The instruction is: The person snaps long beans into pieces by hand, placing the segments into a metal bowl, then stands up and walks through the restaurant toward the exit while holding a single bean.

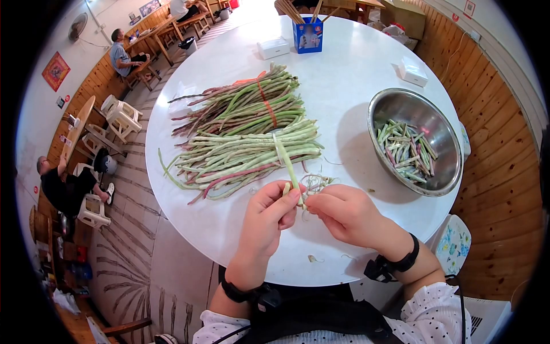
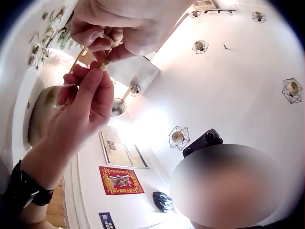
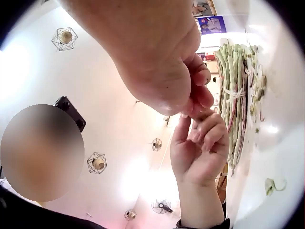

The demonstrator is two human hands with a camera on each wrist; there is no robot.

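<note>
In the head view, my left hand (image 1: 266, 215) holds a pale green long bean (image 1: 290, 171) between thumb and fingers, over the table's near part. My right hand (image 1: 346, 215) pinches at the bean's near end, its fingertips close beside the left thumb. Both hands meet in the left wrist view too, where a small pale bean tip (image 2: 105, 65) shows at the left thumb. Just beyond the fingers lies a small heap of stringy trimmings (image 1: 316, 182). A tied bundle of light green long beans (image 1: 235, 155) rests past the left hand, with a darker bundle (image 1: 229, 112) behind it.
A steel bowl (image 1: 438, 123) of short bean pieces (image 1: 405, 148) stands at the right of the round white table (image 1: 338, 261). Toward the back are a blue chopstick box (image 1: 308, 38) and two white boxes, one a tissue box (image 1: 274, 48). Stools and seated people are at left.
</note>
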